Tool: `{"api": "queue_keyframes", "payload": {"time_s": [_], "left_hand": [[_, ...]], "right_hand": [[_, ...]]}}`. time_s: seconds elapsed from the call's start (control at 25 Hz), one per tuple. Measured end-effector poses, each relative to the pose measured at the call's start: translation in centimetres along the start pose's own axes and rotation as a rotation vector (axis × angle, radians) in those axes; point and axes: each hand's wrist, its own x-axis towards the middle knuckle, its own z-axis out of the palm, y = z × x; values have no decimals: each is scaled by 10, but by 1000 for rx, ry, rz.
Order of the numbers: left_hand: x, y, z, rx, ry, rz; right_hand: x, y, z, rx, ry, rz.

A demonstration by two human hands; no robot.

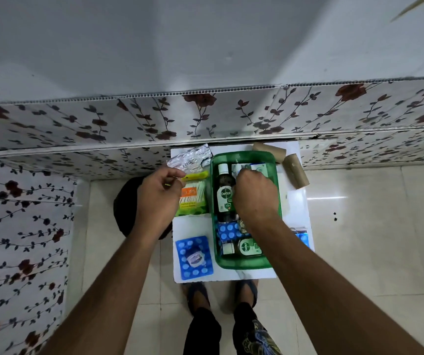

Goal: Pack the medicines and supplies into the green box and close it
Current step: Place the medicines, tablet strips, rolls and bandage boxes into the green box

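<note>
The green box point(246, 264) lies open on a small white table point(193, 225). Inside it are a dark Dettol bottle point(224, 190), a blue blister strip point(227, 232), a small Dettol jar point(245, 248) and white cartons point(258, 167) at the far end. My right hand point(254, 194) is inside the box, fingers curled onto a white carton. My left hand point(158, 201) hovers left of the box and pinches the end of a yellow packet point(198, 176). Under it lies a cotton swab pack point(194, 201).
A silver foil strip point(190, 157) lies at the table's far left. A blue blister sheet point(194, 257) with a small bottle on it sits near left. Two brown rolls point(295, 174) lie far right; a blue packet point(304, 238) lies right. A black round object point(122, 206) stands left of the table.
</note>
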Motion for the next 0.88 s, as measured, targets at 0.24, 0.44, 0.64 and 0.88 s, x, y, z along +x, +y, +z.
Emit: {"api": "queue_keyframes", "payload": {"time_s": [0.24, 0.44, 0.64, 0.88], "left_hand": [[-2, -27, -3, 37, -67, 45], [-21, -44, -10, 163, -94, 62], [-71, -82, -7, 516, -343, 150], [-86, -116, 10, 751, -373, 255]], "right_hand": [[2, -3, 5, -33, 33, -43], [-34, 27, -28, 223, 320, 22], [-88, 120, -12, 465, 335, 353], [-99, 157, 64, 353, -68, 432]]}}
